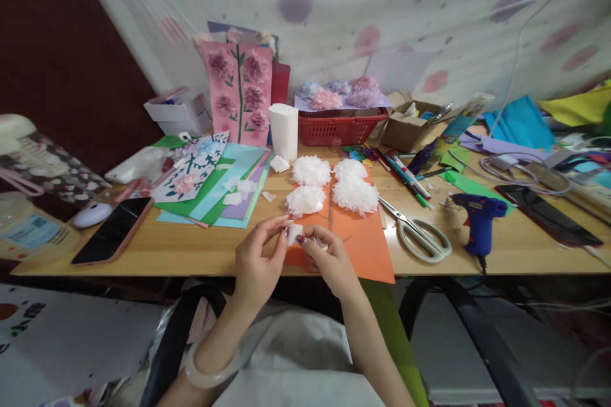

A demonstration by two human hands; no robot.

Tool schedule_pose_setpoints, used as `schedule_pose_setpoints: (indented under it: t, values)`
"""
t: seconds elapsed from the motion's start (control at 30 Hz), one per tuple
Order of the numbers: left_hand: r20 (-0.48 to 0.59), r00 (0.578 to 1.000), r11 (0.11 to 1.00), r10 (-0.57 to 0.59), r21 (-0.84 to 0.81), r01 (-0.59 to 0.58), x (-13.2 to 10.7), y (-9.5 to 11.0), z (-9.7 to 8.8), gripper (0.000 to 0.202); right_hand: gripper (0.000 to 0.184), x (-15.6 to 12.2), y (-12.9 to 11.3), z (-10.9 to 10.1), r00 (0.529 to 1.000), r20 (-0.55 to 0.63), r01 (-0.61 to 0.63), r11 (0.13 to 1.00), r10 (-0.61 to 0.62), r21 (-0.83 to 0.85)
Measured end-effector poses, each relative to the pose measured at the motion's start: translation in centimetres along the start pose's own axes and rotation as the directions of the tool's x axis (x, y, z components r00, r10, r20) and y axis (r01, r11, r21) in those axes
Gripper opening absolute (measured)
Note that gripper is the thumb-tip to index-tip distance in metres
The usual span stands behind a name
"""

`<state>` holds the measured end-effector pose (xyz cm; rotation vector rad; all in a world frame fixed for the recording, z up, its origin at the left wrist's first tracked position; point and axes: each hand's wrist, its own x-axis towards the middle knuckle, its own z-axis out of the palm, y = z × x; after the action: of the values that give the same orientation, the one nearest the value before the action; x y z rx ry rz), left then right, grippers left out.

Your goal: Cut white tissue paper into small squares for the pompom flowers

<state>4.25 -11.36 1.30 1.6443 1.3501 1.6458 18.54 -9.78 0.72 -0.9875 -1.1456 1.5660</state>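
Near the table's front edge, my left hand (260, 253) and my right hand (330, 254) meet over an orange paper sheet (365, 248). Between their fingertips is a small piece of white tissue paper (294, 233), pinched from both sides. More white shows under my right fingers, partly hidden. Just beyond my hands lie several fluffy white tissue flowers (356, 195) in two columns on the orange sheet. A small folded stack of white tissue (279, 164) lies to their left, with a roll of white tissue (284, 132) upright behind it.
At right are scissors (415, 229), a blue glue gun (481, 219), several pens (405, 175) and a phone (548, 213). Coloured papers (224, 203) and another phone (114, 229) lie left. A red basket (341, 127) and a pink flower card (238, 95) stand behind.
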Motion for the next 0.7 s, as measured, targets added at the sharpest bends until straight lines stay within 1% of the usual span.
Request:
schedule_pose_setpoints:
  t: [0.07, 0.17, 0.23, 0.33, 0.4, 0.57, 0.7]
  values:
    - [0.064, 0.997, 0.997, -0.044, -0.055, 0.047, -0.3, 0.0, 0.1, 0.023, 0.027, 0.0, 0.0, 0.0, 1.0, 0.001, -0.008, 1.0, 0.008, 0.021]
    - [0.106, 0.99, 0.986, -0.095, -0.129, 0.109, -0.3, 0.0, -0.1, 0.027, 0.033, 0.1, 0.0, 0.1, 1.0, -0.005, -0.019, 0.997, 0.019, 0.074]
    - [0.129, 0.986, 0.983, -0.104, -0.138, 0.121, -0.2, 0.0, -0.3, 0.034, 0.037, 0.1, 0.0, 0.1, 1.0, -0.014, -0.026, 0.994, 0.027, 0.11]
    - [0.151, 0.983, 0.984, -0.108, -0.128, 0.128, -0.1, 0.0, -0.4, 0.043, 0.035, 0.2, 0.0, 0.2, 0.999, -0.016, -0.039, 0.99, 0.041, 0.138]
    - [0.145, 0.98, 0.977, -0.134, -0.147, 0.156, -0.1, 0.1, -0.3, 0.042, 0.033, 0.1, -0.1, 0.3, 0.999, -0.012, -0.044, 0.99, 0.046, 0.135]
    - [0.092, 0.966, 0.943, -0.24, -0.216, 0.255, 0.4, 0.9, -0.1, 0.027, 0.035, 0.0, -0.2, 0.3, 0.999, -0.028, -0.043, 0.995, 0.046, 0.094]
    - [0.087, 0.953, 0.921, -0.289, -0.247, 0.302, 0.6, 1.4, 0.0, 0.027, 0.034, 0.0, -0.2, 0.4, 0.997, -0.046, -0.051, 0.995, 0.056, 0.091]
